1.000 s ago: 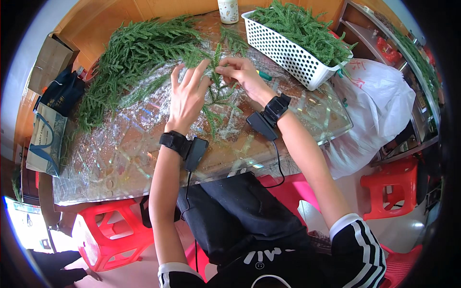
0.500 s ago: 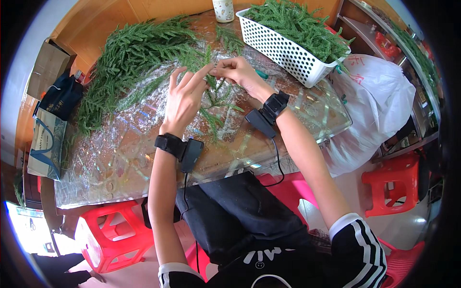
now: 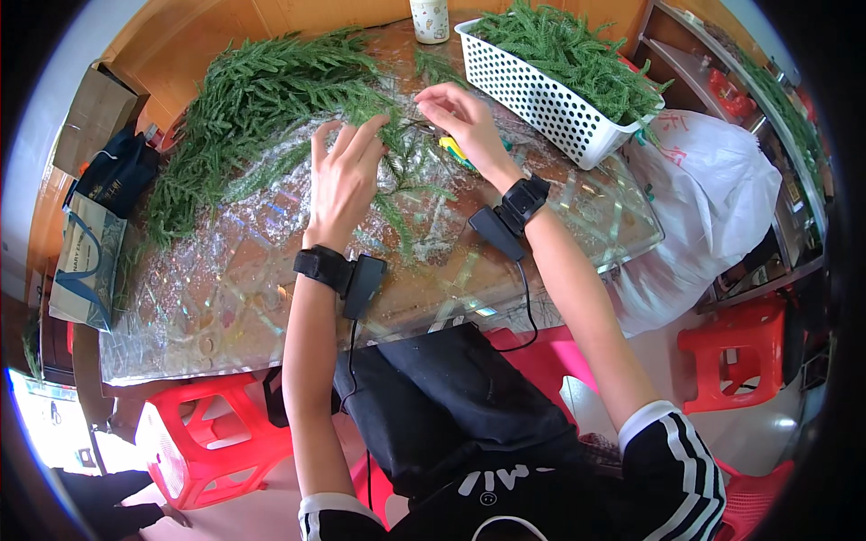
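My left hand (image 3: 345,176) is over the table, its fingers bent around the upper part of a green artificial pine sprig (image 3: 402,167); the thumb is hidden. The sprig's side shoots hang down toward the near side. Just right of it, my right hand (image 3: 467,131) is lifted off the sprig, thumb and forefinger reaching left with a gap between them and nothing visible in them. Beneath that hand lies a tool with a yellow and green handle (image 3: 456,152), its other end partly covered.
A large heap of pine sprigs (image 3: 262,99) covers the table's far left. White flakes lie across the table (image 3: 244,325). At the far right stands a white perforated basket (image 3: 541,99) full of sprigs, near a patterned cup (image 3: 430,22). A white plastic bag (image 3: 704,189) bulges beside the table's right edge.
My right hand has drawn away from the left fingers, up and to the right, opening its pinch. The yellow and green handle has come into sight. My left hand has shifted slightly down.
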A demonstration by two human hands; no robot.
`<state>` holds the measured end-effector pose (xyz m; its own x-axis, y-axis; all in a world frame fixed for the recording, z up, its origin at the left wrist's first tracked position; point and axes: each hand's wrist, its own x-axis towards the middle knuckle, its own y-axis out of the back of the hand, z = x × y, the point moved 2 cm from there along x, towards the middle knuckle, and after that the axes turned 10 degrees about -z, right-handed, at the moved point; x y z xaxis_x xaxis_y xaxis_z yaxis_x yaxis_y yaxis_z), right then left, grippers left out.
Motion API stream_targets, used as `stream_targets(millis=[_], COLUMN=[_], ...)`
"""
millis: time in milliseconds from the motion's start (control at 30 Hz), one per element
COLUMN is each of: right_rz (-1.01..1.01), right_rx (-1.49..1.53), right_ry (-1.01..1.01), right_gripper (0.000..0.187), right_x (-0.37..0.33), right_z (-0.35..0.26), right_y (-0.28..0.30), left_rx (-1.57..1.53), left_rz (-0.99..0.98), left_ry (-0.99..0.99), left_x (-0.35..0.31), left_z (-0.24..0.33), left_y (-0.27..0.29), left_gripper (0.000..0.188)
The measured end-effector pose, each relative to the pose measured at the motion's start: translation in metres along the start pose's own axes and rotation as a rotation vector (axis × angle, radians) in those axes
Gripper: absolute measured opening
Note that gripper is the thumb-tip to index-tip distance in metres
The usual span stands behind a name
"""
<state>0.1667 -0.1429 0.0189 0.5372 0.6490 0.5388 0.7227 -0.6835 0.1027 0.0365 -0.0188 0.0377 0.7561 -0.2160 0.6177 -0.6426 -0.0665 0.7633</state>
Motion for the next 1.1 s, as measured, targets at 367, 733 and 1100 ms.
stream_targets(millis=[367,733,1100], right_rz=[-0.174,-0.112,-0.086], right_rx=[-0.670,-0.773,-0.783], right_ry=[0.253,0.307,0.381], right_gripper=[0.034,0.033,0.027], right_x=[-0.005,-0.011,-0.013], right_z=[-0.017,-0.016,-0.020], right_y=[-0.021,-0.029,-0.027], left_rx=[0.084,0.032,0.050], left_rz=[-0.016,0.017,-0.008], left_ry=[-0.013,0.040,0.035], left_x=[-0.002,0.001,-0.002], left_z=[0.000,0.003,0.002], left_y=[-0.004,-0.006,-0.008], left_gripper=[0.006,0.007,0.005])
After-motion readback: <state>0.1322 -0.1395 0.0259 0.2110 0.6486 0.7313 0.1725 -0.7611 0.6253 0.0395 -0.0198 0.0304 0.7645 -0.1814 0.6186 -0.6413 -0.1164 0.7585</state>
